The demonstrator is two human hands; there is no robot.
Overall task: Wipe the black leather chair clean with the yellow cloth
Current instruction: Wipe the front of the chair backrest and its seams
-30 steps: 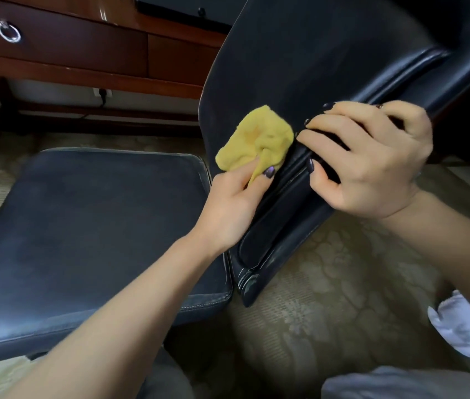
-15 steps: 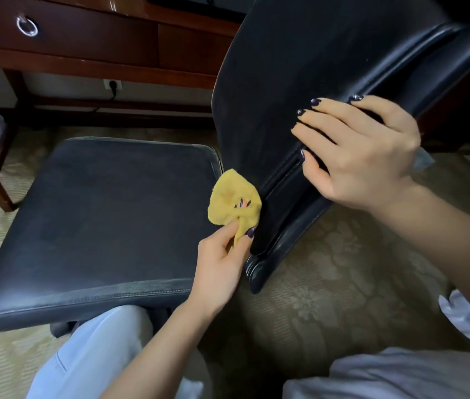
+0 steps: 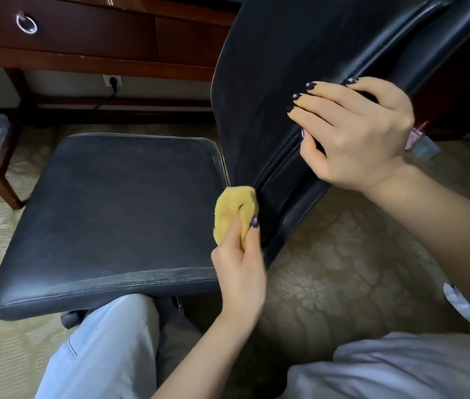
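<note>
The black leather chair fills the view: its flat seat (image 3: 112,208) lies at the left and its backrest (image 3: 279,82) rises at the right. My left hand (image 3: 241,272) pinches the bunched yellow cloth (image 3: 235,210) and presses it against the bottom of the backrest, where it meets the seat's rear corner. My right hand (image 3: 354,131) grips the padded side edge of the backrest, fingers over the front and thumb in the seam.
A dark wooden desk (image 3: 89,38) with a ring-pull drawer stands behind the chair, and a wall socket (image 3: 112,81) with a plug sits under it. Patterned beige carpet (image 3: 343,254) covers the floor. My knees in light trousers (image 3: 104,355) are at the bottom.
My left hand has slid the yellow cloth down the backrest, from mid-height near my right hand to the base by the seat. My right hand has kept its grip.
</note>
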